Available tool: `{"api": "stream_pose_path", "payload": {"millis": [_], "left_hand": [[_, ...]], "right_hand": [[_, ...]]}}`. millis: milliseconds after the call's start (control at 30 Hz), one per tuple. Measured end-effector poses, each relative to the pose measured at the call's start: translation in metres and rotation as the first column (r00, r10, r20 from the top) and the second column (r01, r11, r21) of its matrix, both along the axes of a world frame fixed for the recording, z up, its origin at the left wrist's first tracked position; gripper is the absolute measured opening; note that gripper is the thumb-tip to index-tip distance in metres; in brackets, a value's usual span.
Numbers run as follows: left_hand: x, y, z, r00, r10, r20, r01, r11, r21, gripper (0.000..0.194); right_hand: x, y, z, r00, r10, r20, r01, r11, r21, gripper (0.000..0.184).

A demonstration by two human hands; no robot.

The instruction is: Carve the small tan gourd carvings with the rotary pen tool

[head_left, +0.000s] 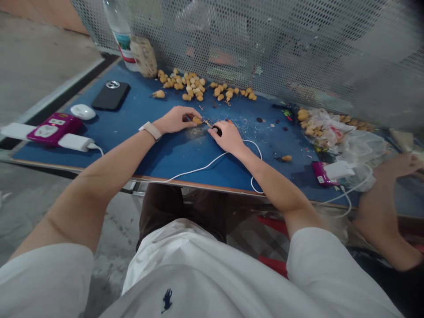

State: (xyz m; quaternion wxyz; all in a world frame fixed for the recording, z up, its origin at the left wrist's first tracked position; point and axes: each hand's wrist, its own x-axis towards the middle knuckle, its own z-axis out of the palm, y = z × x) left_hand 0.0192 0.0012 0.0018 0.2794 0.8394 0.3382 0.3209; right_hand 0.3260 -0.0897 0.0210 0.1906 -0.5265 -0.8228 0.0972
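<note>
My left hand [174,119] rests on the blue table [172,152] with its fingers pinched on a small tan nut-like piece [197,120]. Just to its right, my right hand [227,136] is closed round a small dark corded tool [217,130], whose tip touches the tan piece. A white cord [202,168] runs from the tool toward the table's near edge. Pale shavings lie scattered round both hands. A pale band sits on my left wrist.
Several tan pieces [192,84] lie heaped along the mesh screen [265,44] at the back. A black phone [110,95], white mouse [82,111], purple power strip [54,127] and bottle [121,33] are left. Plastic bags [331,130] and another person's arm [380,212] are right.
</note>
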Motion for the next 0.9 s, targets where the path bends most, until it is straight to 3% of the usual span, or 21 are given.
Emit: {"api": "stream_pose_path", "payload": {"millis": [433, 900], "left_hand": [[-0.0006, 0.0015, 0.0006, 0.997, 0.077, 0.010, -0.077, 0.996, -0.038, 0.046], [0.0068, -0.0068, 0.0046, 0.997, 0.050, 0.059, -0.048, 0.998, -0.033, 0.050]], "right_hand": [[0.0028, 0.0010, -0.0019, 0.999, 0.014, -0.033, -0.014, 1.000, 0.001, 0.038], [0.0016, 0.0009, -0.0021, 1.000, 0.014, 0.000, -0.014, 1.000, 0.007, 0.037]]}}
